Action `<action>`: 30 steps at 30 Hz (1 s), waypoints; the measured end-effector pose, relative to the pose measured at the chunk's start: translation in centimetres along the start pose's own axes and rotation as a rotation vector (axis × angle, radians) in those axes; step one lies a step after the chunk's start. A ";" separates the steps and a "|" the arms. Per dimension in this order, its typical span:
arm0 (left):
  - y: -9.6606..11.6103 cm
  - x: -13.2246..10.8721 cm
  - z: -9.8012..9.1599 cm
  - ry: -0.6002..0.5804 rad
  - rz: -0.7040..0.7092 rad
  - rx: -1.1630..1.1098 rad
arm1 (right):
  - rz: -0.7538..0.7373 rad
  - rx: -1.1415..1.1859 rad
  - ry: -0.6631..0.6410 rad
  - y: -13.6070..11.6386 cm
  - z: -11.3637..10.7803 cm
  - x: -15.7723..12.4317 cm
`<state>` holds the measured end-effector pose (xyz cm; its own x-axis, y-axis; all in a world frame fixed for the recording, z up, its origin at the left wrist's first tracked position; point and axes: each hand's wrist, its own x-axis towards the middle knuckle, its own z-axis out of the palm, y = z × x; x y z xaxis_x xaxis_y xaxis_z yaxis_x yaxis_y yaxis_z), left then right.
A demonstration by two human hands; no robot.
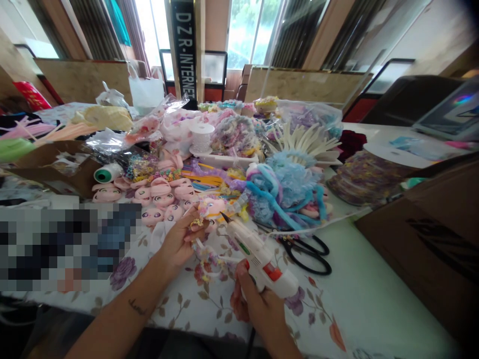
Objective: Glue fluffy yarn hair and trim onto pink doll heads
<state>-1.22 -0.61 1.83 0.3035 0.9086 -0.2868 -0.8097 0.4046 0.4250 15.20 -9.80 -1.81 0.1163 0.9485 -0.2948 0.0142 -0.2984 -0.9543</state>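
Note:
My left hand (187,237) is closed around a small doll head (212,207) with a pale face and colourful trim about it. In my right hand (254,299) is a white hot glue gun (260,257) with a red part, my fingers wrapped round its handle. The gun's dark nozzle points up and left, close beside the doll head; whether they touch I cannot tell. Below the left hand hangs a ring of pastel trim (207,262). Several pink doll faces (164,199) lie just beyond the left hand. Black-handled scissors (309,254) rest right of the gun.
Light blue frilly trim and yarn (288,187) are heaped behind the gun. A white spool (202,139) stands further back. A large reel of trim (368,174) and a cardboard box (422,244) are at the right. An open cardboard box (56,167) sits left, on the flowered tablecloth (179,304).

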 end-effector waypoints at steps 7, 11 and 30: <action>0.0 -0.2 0.2 0.035 -0.007 -0.023 | 0.003 -0.011 0.037 0.3 0.1 0.2; 0.1 -0.3 0.6 0.065 0.012 0.011 | 0.010 0.015 0.027 0.4 0.1 0.2; -0.1 -0.2 0.5 0.067 -0.021 -0.088 | 0.027 0.033 0.058 0.3 0.2 0.2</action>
<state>-0.99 -0.76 2.31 0.2894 0.8899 -0.3527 -0.8452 0.4105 0.3423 15.07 -9.68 -2.20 0.1735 0.9320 -0.3183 -0.0220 -0.3195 -0.9473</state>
